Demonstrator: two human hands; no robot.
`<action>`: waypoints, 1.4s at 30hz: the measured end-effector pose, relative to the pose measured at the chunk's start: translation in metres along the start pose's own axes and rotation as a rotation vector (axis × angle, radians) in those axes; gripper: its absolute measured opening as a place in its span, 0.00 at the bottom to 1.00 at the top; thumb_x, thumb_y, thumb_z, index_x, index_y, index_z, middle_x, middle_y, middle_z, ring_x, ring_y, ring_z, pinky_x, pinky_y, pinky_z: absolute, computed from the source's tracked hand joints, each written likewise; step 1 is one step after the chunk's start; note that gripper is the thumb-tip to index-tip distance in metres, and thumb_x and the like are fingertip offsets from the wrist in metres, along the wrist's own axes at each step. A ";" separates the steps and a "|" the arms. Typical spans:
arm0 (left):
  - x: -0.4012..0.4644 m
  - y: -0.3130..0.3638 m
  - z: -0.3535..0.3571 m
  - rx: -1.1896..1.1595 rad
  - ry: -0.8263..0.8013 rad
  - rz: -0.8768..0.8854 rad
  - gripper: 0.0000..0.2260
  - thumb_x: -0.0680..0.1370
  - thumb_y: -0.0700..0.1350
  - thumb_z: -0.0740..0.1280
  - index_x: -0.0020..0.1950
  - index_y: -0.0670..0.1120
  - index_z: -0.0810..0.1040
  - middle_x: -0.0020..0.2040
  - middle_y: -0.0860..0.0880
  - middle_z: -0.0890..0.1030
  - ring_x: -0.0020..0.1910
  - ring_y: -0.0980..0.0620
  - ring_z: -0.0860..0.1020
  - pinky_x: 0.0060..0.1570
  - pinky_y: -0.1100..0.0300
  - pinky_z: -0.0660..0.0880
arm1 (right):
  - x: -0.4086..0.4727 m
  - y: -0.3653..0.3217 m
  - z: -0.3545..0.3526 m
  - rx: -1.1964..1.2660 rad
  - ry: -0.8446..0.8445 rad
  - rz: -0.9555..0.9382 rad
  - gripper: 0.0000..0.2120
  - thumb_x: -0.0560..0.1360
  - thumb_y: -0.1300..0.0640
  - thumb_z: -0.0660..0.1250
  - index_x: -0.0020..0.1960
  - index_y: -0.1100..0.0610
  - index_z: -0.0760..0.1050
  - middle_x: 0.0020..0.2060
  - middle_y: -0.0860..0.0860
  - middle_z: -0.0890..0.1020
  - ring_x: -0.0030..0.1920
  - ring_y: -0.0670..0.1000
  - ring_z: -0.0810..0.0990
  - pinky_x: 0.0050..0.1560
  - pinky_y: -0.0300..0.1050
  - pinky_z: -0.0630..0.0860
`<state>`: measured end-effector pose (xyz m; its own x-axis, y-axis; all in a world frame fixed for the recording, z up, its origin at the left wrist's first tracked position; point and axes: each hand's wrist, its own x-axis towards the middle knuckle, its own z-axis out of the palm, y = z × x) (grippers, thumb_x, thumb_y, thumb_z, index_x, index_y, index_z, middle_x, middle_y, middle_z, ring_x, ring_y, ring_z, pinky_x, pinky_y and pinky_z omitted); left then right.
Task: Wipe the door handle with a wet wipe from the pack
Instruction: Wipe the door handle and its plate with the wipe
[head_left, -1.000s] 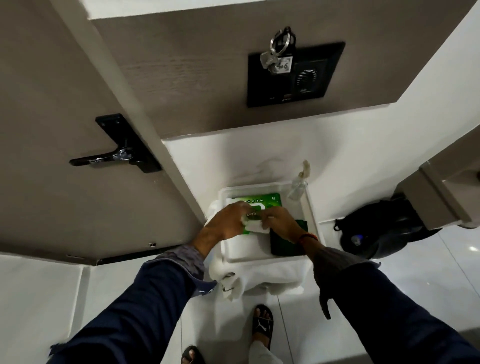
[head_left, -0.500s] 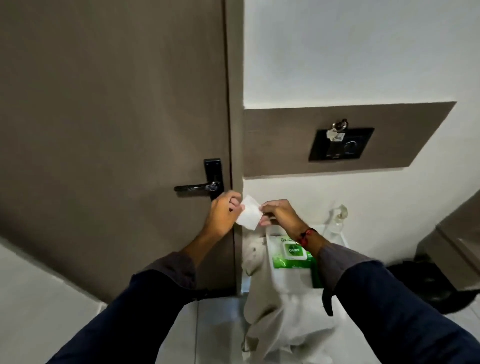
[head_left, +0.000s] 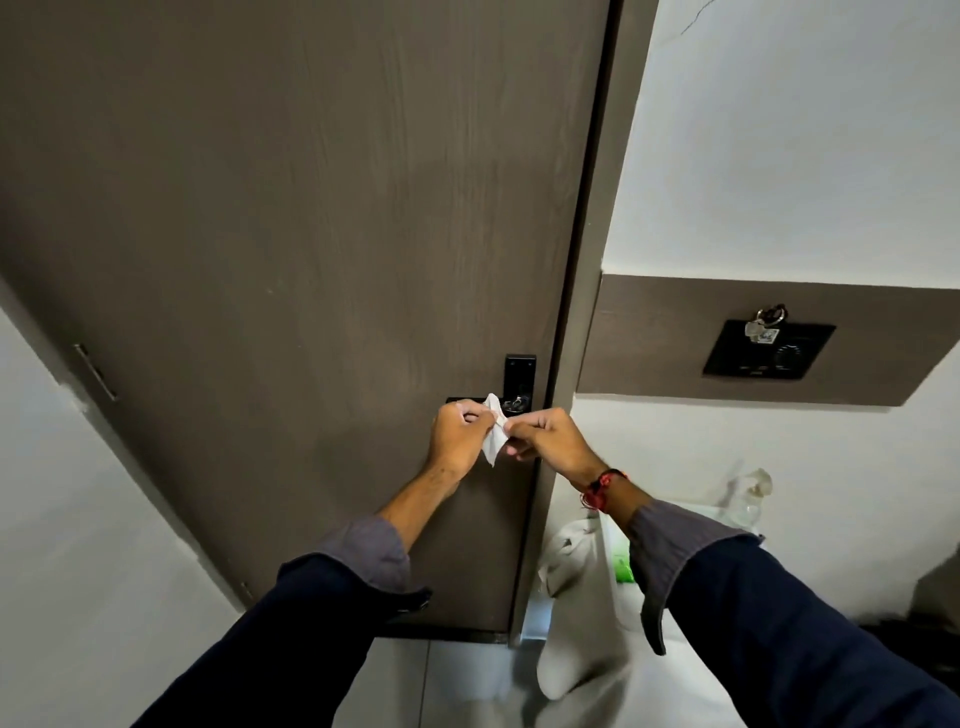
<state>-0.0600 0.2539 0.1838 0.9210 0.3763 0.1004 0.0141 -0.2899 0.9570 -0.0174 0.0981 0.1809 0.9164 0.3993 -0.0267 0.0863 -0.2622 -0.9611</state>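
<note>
A black lever door handle (head_left: 514, 401) on a black plate sits at the right edge of the brown door (head_left: 311, 260). My left hand (head_left: 460, 434) and my right hand (head_left: 548, 436) both pinch a crumpled white wet wipe (head_left: 492, 434) between them, just below and in front of the handle; my left hand hides most of the lever. Whether the wipe touches the handle I cannot tell. A sliver of the green wipe pack (head_left: 621, 566) shows low on the right, behind my right sleeve.
The door frame (head_left: 587, 312) runs down right of the handle. A black wall panel with hanging keys (head_left: 768, 343) is on the right wall. A white bin with a white bag (head_left: 566, 649) and a clear bottle (head_left: 750, 499) stand below.
Both hands rose with the wipe from above the pack to the door handle, and the wipe is now more bunched. The view tilted up, so the pack is mostly hidden.
</note>
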 end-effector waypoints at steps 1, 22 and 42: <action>0.001 -0.002 -0.001 -0.020 -0.029 -0.013 0.07 0.79 0.35 0.68 0.51 0.34 0.84 0.43 0.43 0.83 0.39 0.52 0.79 0.33 0.67 0.75 | 0.000 0.000 0.000 0.017 0.004 0.018 0.11 0.83 0.65 0.66 0.53 0.71 0.84 0.38 0.57 0.86 0.36 0.51 0.84 0.39 0.40 0.81; 0.089 0.014 -0.036 1.274 -0.157 0.265 0.09 0.78 0.42 0.66 0.58 0.45 0.79 0.60 0.42 0.80 0.59 0.40 0.79 0.55 0.49 0.76 | 0.062 0.010 -0.002 -0.384 0.161 0.019 0.07 0.77 0.60 0.75 0.41 0.60 0.84 0.38 0.51 0.86 0.43 0.50 0.84 0.49 0.48 0.84; 0.026 -0.085 0.096 0.843 0.183 0.231 0.36 0.81 0.57 0.61 0.80 0.36 0.57 0.81 0.36 0.57 0.81 0.38 0.55 0.77 0.41 0.61 | 0.072 0.007 -0.080 -1.231 0.545 -0.862 0.33 0.78 0.52 0.64 0.79 0.64 0.64 0.78 0.62 0.64 0.78 0.61 0.63 0.78 0.63 0.62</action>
<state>-0.0002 0.2038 0.0786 0.8609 0.3417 0.3770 0.1833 -0.8995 0.3966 0.0802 0.0549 0.1946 0.4293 0.5199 0.7385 0.6296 -0.7585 0.1681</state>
